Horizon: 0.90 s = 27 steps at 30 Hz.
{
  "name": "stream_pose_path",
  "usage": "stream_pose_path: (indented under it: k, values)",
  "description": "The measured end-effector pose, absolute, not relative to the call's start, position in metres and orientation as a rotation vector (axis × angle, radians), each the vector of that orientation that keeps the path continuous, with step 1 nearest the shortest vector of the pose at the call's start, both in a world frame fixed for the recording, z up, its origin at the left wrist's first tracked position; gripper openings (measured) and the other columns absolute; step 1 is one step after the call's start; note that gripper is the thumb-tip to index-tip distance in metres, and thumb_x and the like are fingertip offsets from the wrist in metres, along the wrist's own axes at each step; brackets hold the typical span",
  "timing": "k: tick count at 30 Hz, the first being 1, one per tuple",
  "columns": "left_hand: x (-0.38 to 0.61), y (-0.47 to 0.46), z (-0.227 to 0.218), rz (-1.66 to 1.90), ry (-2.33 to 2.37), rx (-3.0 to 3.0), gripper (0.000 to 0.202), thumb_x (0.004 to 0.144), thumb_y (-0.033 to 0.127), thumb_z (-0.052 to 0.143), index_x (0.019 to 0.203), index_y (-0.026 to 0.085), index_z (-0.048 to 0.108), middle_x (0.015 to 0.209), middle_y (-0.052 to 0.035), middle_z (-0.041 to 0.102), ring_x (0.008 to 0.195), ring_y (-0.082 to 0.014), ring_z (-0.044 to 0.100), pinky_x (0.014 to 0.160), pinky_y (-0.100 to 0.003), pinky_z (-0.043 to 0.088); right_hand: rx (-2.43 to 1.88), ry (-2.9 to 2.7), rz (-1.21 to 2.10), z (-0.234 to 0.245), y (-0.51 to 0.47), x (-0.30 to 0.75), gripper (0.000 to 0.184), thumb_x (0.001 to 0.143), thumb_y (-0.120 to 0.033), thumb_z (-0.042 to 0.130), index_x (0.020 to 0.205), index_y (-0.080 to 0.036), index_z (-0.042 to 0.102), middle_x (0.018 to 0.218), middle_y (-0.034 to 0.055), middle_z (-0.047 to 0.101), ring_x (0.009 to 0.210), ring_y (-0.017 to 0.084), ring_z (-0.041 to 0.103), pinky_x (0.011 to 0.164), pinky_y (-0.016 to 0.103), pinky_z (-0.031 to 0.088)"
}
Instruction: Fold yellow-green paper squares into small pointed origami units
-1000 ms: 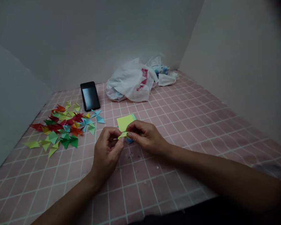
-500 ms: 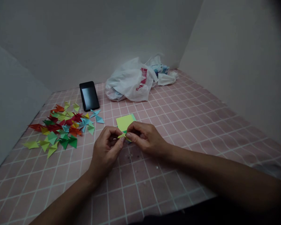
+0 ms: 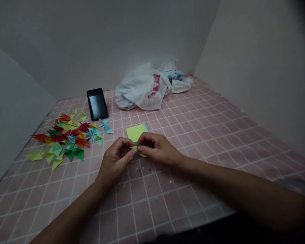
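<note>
A small folded piece of yellow paper is pinched between my two hands, mostly covered by the fingers. My left hand is closed, its thumb and forefinger on the paper's left side. From the other side my right hand grips the same piece with thumb and fingertips. Just behind the hands lies a stack of square paper sheets, yellow on top with green and light blue edges showing. Its near part is hidden by my hands.
Many folded paper pieces in red, orange, yellow, green and blue lie heaped at the left. A black phone rests behind them. A white plastic bag sits by the back wall. Pink checked cloth covers the surface.
My left hand has shifted slightly to the right, closer to the right hand's fingertips. Less of the folded yellow paper shows between the fingers.
</note>
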<state>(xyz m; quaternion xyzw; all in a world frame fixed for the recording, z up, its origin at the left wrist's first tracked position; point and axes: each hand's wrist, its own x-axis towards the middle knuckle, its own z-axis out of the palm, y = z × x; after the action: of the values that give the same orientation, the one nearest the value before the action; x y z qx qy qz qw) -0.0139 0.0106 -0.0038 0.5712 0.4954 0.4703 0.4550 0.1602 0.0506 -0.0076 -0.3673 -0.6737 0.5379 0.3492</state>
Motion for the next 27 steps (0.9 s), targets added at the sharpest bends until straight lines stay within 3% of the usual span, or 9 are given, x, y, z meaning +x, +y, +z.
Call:
stream_pose_path:
  k: [7,21,27]
  values:
    - [-0.0133,0.0103,-0.0038,1.165,1.222,1.367,0.019,0.079,0.03,0.073,0.091,0.021,0.061,0.087,-0.0022,0.068,0.082,-0.0179,0.068,0.072,-0.029,0.054,-0.984,-1.695,1.46,-0.0087,0.05,0.1591,0.013,0.078,-0.029,0.064,0.075,-0.018,0.057,0.07,-0.0018,0.055,0.065,0.013,0.048,0.059,0.026,0.035]
    - [-0.0105,0.0091,-0.0059,1.217,1.22,1.266,0.013,0.081,0.027,0.072,0.087,0.02,0.062,0.087,-0.0016,0.07,0.082,-0.0154,0.068,0.074,-0.027,0.054,-1.024,-1.678,1.426,-0.0148,0.0473,0.1559,0.022,0.08,-0.034,0.067,0.07,-0.018,0.055,0.067,-0.0014,0.054,0.062,0.012,0.047,0.056,0.026,0.035]
    - [-0.011,0.0074,-0.0074,1.194,1.274,1.242,0.017,0.08,0.031,0.073,0.087,0.02,0.062,0.089,-0.0025,0.069,0.076,-0.0149,0.065,0.064,-0.026,0.05,-0.999,-1.647,1.462,-0.0139,0.0463,0.1563,0.019,0.079,-0.029,0.066,0.069,-0.018,0.054,0.066,-0.0023,0.051,0.062,0.012,0.044,0.056,0.027,0.033]
